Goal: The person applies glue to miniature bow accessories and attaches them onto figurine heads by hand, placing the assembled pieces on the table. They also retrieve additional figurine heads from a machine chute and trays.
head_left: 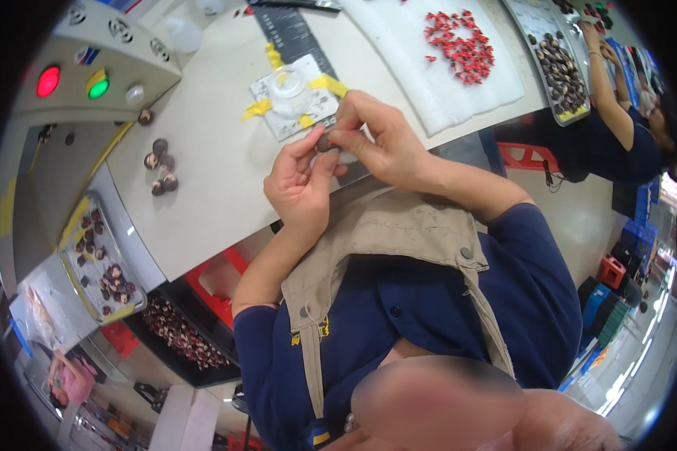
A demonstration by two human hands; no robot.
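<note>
Close in front of my body, my left hand (302,180) holds a small dark brown round piece (325,143) between thumb and fingers. My right hand (384,143) meets it from the other side, thumb and forefinger pinched at the piece. A speck of red shows by those fingertips; what they hold is too small to make out. Just beyond my hands, a white plate with a clear round dish (287,81) is fixed down with yellow tape (257,110). Several similar brown balls (160,161) lie on the table to the left.
Small red pieces (462,46) lie heaped on a white foam sheet (399,49). A machine with red and green lamps (98,84) stands at left, near a tray of dark balls (139,301). At right, another person's arm (613,98) reaches by a second tray (562,114).
</note>
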